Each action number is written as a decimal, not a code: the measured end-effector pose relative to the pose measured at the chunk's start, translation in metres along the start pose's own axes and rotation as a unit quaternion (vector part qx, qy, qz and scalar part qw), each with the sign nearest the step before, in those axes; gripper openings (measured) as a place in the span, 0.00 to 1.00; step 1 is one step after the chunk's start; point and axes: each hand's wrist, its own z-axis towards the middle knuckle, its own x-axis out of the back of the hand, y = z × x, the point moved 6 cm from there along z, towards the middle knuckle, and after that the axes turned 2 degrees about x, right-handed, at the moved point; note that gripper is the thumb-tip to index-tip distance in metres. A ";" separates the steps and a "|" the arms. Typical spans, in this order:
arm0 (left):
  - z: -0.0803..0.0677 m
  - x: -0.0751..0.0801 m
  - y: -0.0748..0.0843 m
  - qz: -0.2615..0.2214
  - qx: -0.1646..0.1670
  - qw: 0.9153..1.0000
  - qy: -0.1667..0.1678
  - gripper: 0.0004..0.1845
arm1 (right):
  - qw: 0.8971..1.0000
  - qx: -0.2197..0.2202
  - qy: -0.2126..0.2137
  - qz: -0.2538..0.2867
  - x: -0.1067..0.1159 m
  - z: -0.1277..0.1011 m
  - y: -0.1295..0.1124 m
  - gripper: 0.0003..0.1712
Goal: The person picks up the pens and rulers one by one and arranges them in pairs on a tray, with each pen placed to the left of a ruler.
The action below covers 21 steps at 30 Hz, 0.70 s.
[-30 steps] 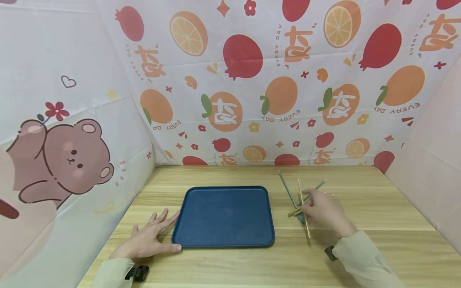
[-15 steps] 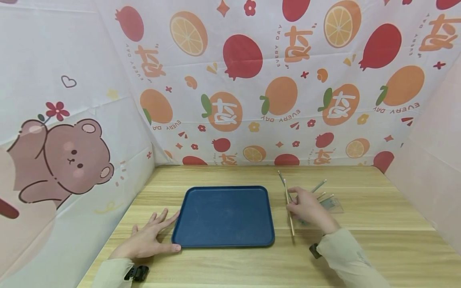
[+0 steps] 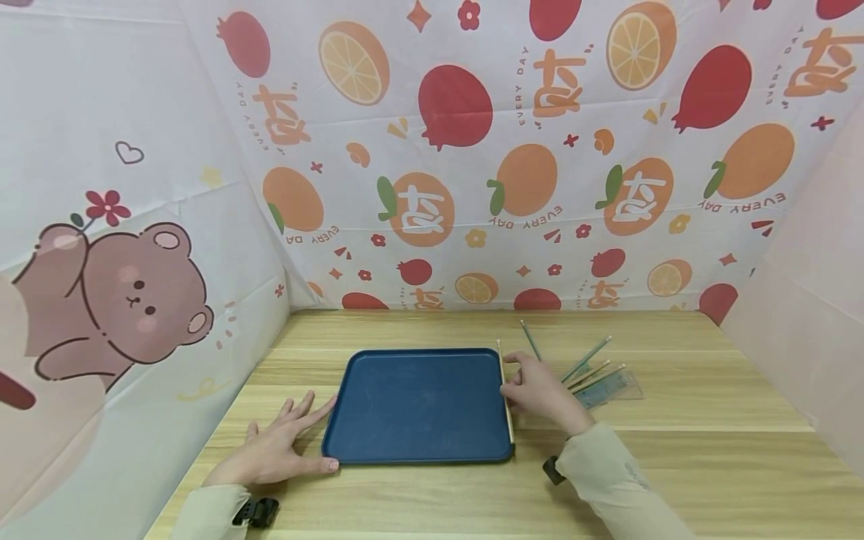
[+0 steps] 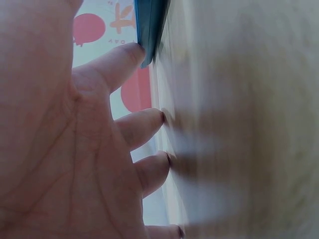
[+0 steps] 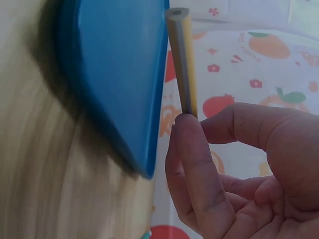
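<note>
A dark blue rectangular tray (image 3: 421,405) lies on the wooden table. My left hand (image 3: 273,450) is spread flat at its left side, index fingertip and thumb at the rim; in the left wrist view the other fingertips rest on the tabletop. Between thumb and fingers, my right hand (image 3: 540,390) pinches a yellow unsharpened pencil (image 3: 509,421). The pencil overlaps the tray's right rim in the head view, running nearly parallel to it. In the right wrist view its blunt hexagonal end (image 5: 178,14) points up beside the tray (image 5: 119,64).
Right of the right hand lie several more pencils, including a green pencil (image 3: 587,358) and a yellow pencil (image 3: 610,373). They overlap a clear, teal-tinted flat plastic piece (image 3: 631,386). Another green pencil (image 3: 531,340) lies behind the hand. Printed cloth (image 3: 459,225) walls the table's back and sides.
My right hand has carried the yellow pencil leftward from the pile to the tray's right rim, uncovering more of the pile. The left hand and tray have stayed put.
</note>
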 end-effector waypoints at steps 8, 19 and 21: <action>0.001 -0.001 -0.003 -0.005 -0.001 1.000 -0.002 0.58 | 0.999 -0.009 -0.014 0.033 -0.026 0.010 -0.014 0.35; 0.001 -0.002 -0.003 0.001 -0.001 1.000 0.002 0.58 | 0.998 0.009 -0.045 0.039 -0.057 0.023 -0.037 0.35; 0.002 -0.002 -0.003 0.005 -0.002 1.000 0.002 0.58 | 0.998 0.008 -0.051 0.037 -0.062 0.026 -0.039 0.35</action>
